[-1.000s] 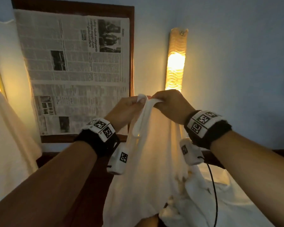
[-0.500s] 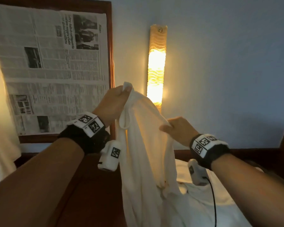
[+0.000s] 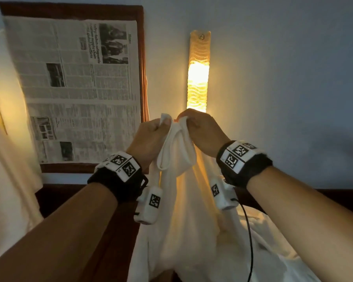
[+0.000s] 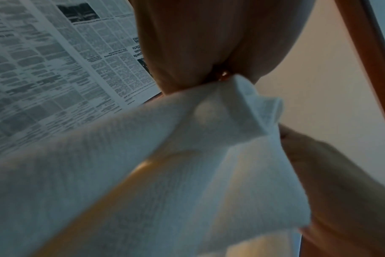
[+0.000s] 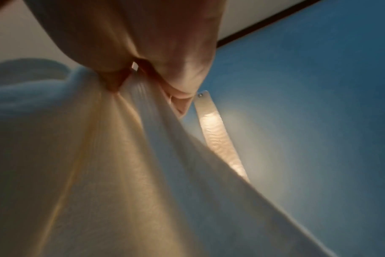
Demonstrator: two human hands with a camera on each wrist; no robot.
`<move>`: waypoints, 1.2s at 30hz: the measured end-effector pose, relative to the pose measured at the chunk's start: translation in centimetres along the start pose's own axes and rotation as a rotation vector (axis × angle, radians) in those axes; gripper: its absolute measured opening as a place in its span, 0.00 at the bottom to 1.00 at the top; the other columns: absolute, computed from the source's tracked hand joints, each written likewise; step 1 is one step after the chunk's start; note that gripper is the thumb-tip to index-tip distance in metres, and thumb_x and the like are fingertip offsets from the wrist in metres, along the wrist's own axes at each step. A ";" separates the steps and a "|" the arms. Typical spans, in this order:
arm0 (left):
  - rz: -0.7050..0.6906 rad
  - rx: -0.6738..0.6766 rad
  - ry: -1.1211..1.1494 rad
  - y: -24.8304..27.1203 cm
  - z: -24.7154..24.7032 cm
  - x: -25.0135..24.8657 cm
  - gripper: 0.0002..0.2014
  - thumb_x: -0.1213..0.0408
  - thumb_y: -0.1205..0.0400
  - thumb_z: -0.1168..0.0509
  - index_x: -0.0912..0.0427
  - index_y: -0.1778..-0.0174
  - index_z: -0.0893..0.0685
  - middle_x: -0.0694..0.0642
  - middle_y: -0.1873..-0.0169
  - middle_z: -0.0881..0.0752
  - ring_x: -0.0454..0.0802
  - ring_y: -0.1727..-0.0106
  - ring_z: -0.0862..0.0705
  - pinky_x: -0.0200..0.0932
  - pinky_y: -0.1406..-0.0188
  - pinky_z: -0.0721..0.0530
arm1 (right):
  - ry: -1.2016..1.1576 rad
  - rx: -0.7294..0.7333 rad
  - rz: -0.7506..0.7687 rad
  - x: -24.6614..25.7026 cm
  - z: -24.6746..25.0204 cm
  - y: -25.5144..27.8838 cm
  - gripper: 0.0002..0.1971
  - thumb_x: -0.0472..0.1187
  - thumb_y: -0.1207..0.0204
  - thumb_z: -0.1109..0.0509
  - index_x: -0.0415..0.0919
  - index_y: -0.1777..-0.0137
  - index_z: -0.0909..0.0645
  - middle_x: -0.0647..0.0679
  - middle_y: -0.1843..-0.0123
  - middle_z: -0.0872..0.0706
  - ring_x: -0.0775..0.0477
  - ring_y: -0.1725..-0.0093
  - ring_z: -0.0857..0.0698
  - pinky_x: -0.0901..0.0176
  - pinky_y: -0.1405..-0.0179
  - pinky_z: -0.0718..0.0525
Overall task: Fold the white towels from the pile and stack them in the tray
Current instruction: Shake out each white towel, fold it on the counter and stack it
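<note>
Holding a white towel [image 3: 179, 200] aloft before the wall lamp [image 3: 198, 78], left hand [image 3: 149, 135] and right hand [image 3: 202, 131] each pinching its top edge, nearly touching. Hanging limp, soft and light, probably bunching easily; gripping at the corners likely best. Draping down toward the heaped pile [image 3: 273, 251].

Dim room lit warmly by a glowing wall lamp [image 3: 198, 78]; both wrist views blurred, soft

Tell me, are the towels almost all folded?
Not nearly. Nothing folded shows, and no tray is in view. Both hands, left hand and right hand, pinch the top of one towel, hanging unfolded. More white cloth lies crumpled below, waiting.
</note>
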State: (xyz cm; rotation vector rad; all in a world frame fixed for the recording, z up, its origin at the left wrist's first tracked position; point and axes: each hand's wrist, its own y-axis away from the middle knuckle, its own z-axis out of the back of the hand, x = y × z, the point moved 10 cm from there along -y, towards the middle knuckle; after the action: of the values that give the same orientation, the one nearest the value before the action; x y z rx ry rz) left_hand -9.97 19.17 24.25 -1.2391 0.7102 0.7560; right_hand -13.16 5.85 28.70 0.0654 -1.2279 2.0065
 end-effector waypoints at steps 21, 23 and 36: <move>-0.083 0.140 -0.184 0.3 3.6 -0.5 0.22 0.51 0.09 0.44 0.56 0.68 0.27 0.54 0.69 0.24 0.51 0.64 0.25 0.48 0.60 0.27 | 0.191 -0.013 -0.398 -6.6 -4.2 8.6 0.14 0.45 0.18 0.31 0.37 0.63 0.20 0.45 0.64 0.18 0.42 0.62 0.20 0.51 0.58 0.22; -0.042 0.132 -0.171 0.5 4.2 0.4 0.21 0.52 0.09 0.43 0.55 0.68 0.27 0.52 0.70 0.24 0.49 0.65 0.25 0.47 0.60 0.27 | 0.161 -0.159 -0.421 -6.3 -2.4 7.8 0.10 0.43 0.17 0.33 0.40 0.59 0.20 0.49 0.64 0.18 0.45 0.62 0.20 0.54 0.58 0.23; -0.117 0.027 -0.184 0.9 7.7 -0.5 0.23 0.52 0.08 0.46 0.53 0.71 0.30 0.50 0.73 0.28 0.46 0.70 0.29 0.45 0.65 0.29 | 0.211 -0.084 -0.421 -4.2 -4.9 11.1 0.21 0.54 0.18 0.33 0.35 0.61 0.21 0.46 0.67 0.19 0.50 0.67 0.22 0.60 0.66 0.27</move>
State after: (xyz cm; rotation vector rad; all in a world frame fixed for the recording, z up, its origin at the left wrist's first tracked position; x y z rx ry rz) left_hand -10.51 26.78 25.56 -1.1593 0.4923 0.7501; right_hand -15.60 4.54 16.16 0.0631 -1.0609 1.5548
